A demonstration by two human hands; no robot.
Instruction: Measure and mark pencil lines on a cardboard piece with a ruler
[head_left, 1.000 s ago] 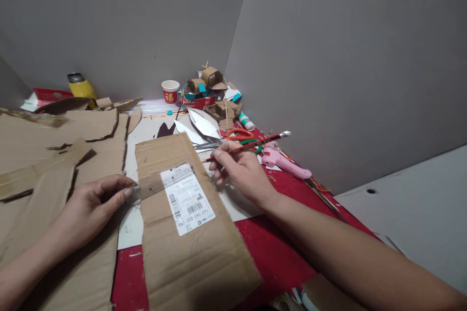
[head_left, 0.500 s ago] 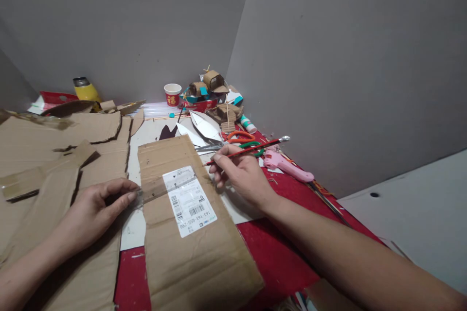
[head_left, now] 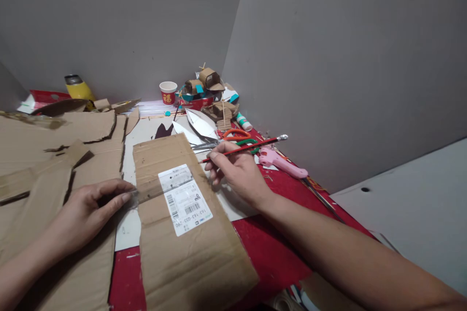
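Note:
A flat piece of brown cardboard (head_left: 197,257) with a white printed label (head_left: 186,201) lies in front of me. Across its upper part runs a see-through ruler (head_left: 149,191), with faint marks showing over the label. My left hand (head_left: 100,211) pinches the ruler's left end between thumb and fingers, just beyond the cardboard's left edge. In my right hand (head_left: 237,172) is a red and black pencil (head_left: 251,147), its point directed left at the cardboard's right edge. Whether the point touches the cardboard, I cannot tell.
Larger torn cardboard sheets (head_left: 91,131) cover the left side. Scissors (head_left: 237,135) with orange and green handles and a pink glue gun (head_left: 282,161) lie beyond my right hand. A paper cup (head_left: 168,93), a yellow bottle (head_left: 80,90) and small cardboard models (head_left: 209,79) stand at the back wall.
The whole view has shifted slightly, so everything sits a little farther left and up. Both hands keep their holds, and the cardboard stays in place beneath them.

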